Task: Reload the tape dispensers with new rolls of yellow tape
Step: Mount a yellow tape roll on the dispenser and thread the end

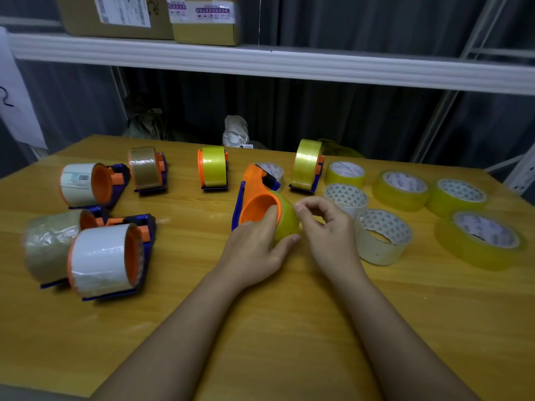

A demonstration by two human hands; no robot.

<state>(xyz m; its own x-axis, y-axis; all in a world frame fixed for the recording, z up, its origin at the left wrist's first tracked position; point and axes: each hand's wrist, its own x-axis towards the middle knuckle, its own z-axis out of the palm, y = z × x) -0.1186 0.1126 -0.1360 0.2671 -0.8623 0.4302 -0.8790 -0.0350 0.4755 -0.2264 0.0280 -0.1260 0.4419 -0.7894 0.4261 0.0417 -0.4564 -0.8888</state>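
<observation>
Surface [289, 328]: wood-grain laminate, yellow-brown, smooth with a low sheen. Held dispenser [254, 204]: moulded plastic, orange body and blue edge, smooth, semi-gloss. Yellow tape roll [286, 224] on it: translucent glossy film. Loose yellow rolls [401, 191]: same glossy film on printed paper cores. Whitish roll [382, 237]: duller, cloudy film. Boxes [115, 15] on the shelf: matt brown cardboard with paper labels.

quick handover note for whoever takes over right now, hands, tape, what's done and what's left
Left hand holds the orange dispenser with a yellow roll on its hub.
Right hand pinches at that roll's surface, likely after the tape end.
Done: two dispensers at the back, and, carry yellow tape.
Left: thread this one; four loose yellow rolls lie on the right, four left-side dispensers hold non-yellow tape.
</observation>
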